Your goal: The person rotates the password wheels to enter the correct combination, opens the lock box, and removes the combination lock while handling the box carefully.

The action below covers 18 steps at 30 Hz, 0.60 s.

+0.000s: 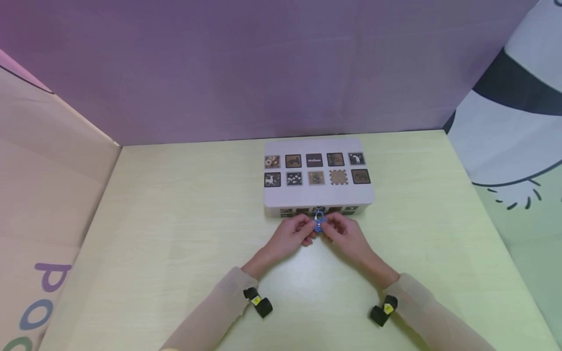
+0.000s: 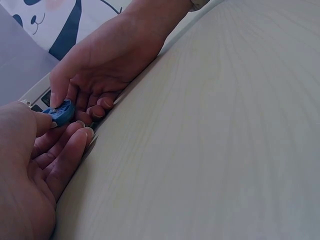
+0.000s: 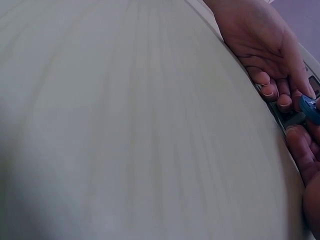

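A small blue padlock point(image 1: 319, 225) with a silvery shackle is at the middle of the front side of a white box point(image 1: 316, 195). The box lid carries rows of small square pictures. My left hand point(image 1: 291, 235) pinches the padlock from the left, and my right hand point(image 1: 349, 239) pinches it from the right. In the left wrist view the blue padlock body point(image 2: 63, 114) sits between the thumbs and fingers of both hands. Only part of the padlock point(image 3: 310, 107) shows at the right edge of the right wrist view. Whether its shackle is locked I cannot tell.
The box stands on a pale wood-grain table point(image 1: 184, 219), near its back edge. Behind rises a purple panel point(image 1: 281, 68). Printed panels flank the table, one with letters point(image 1: 54, 280) at left. A small black device point(image 1: 259, 302) is strapped to each wrist.
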Motion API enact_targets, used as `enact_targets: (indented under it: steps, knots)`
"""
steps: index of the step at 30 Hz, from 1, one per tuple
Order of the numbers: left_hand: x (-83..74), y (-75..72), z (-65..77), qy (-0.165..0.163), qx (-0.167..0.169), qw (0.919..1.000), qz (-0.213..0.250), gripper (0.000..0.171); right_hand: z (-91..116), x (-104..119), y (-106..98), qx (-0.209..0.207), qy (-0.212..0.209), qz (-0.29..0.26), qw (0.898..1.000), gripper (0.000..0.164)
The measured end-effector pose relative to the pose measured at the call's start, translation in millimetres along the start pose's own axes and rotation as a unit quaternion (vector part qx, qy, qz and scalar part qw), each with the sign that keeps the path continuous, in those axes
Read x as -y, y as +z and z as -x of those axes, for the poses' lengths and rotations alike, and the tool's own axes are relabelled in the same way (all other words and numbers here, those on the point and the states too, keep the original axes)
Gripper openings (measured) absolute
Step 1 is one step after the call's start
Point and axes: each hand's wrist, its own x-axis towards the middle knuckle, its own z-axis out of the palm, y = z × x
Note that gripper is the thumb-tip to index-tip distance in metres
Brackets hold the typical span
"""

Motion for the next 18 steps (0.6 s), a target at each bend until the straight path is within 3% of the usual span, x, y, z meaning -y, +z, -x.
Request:
enact_targets:
  steps: [18]
  knots:
    - [-0.4,-0.1,0.4,0.002,0.000,1.0000,0.000,0.022,-0.5,-1.8,1.3,-0.012,-0.013,0.017,1.000,0.015]
